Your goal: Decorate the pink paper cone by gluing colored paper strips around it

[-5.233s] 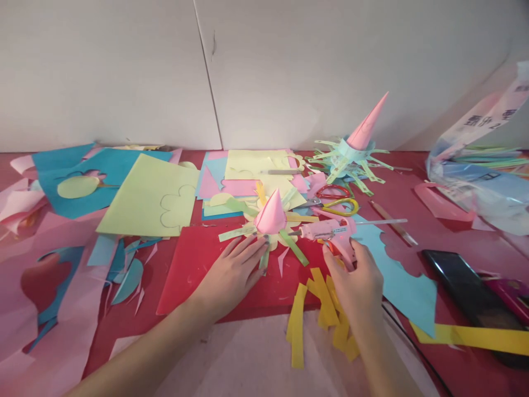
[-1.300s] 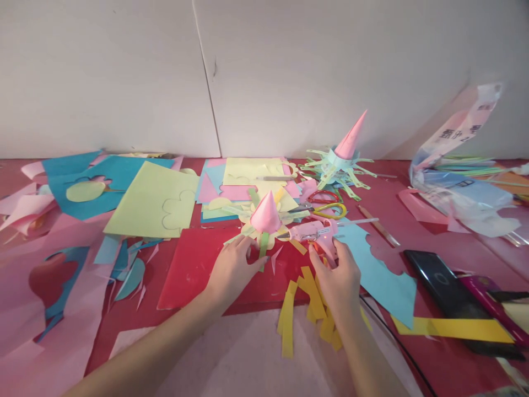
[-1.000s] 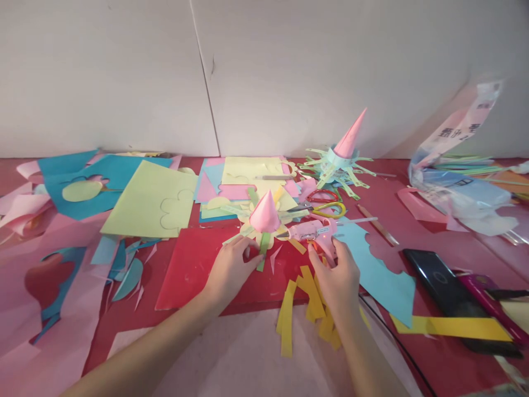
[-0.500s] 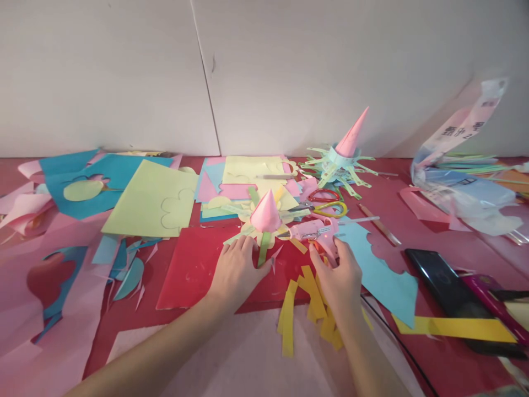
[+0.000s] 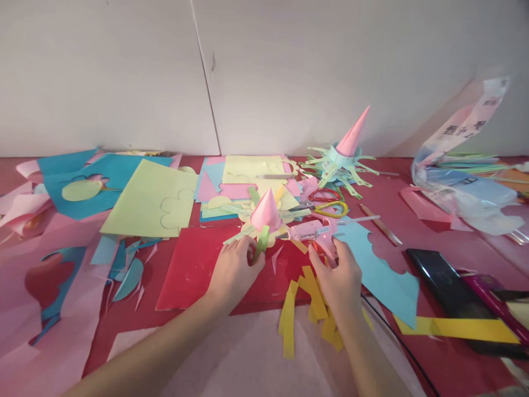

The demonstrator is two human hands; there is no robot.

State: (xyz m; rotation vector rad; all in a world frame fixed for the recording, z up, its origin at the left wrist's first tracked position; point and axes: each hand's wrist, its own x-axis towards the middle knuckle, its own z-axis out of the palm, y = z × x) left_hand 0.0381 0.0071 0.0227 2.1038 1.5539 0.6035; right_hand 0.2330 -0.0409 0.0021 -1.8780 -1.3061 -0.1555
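Observation:
A pink paper cone (image 5: 265, 212) stands on a pale yellow paper flower (image 5: 247, 229), with green and yellow paper strips sticking out around it. My left hand (image 5: 236, 269), left of the cone's front, pinches a short green paper strip (image 5: 262, 240) between thumb and fingers. My right hand (image 5: 339, 278) grips a pink hot glue gun (image 5: 318, 232). The gun points left, its nozzle near the flower's right front edge; I cannot tell whether they touch. A clear glue stick (image 5: 359, 219) sticks out of its back. Under the flower's front lies a red board (image 5: 198, 270).
Yellow paper strips (image 5: 288, 320) lie in front of the board. Scissors (image 5: 330, 208) rest behind the glue gun. A finished-looking pink cone piece (image 5: 353, 135) stands at the back. Right are a pencil (image 5: 380, 225), a black phone (image 5: 448, 292) and a plastic bag (image 5: 475, 193). A cord (image 5: 397, 342) runs forward.
My left hand has closed on the front green strip and its end is now raised and curled up. My right hand and the glue gun have stayed nearly in place.

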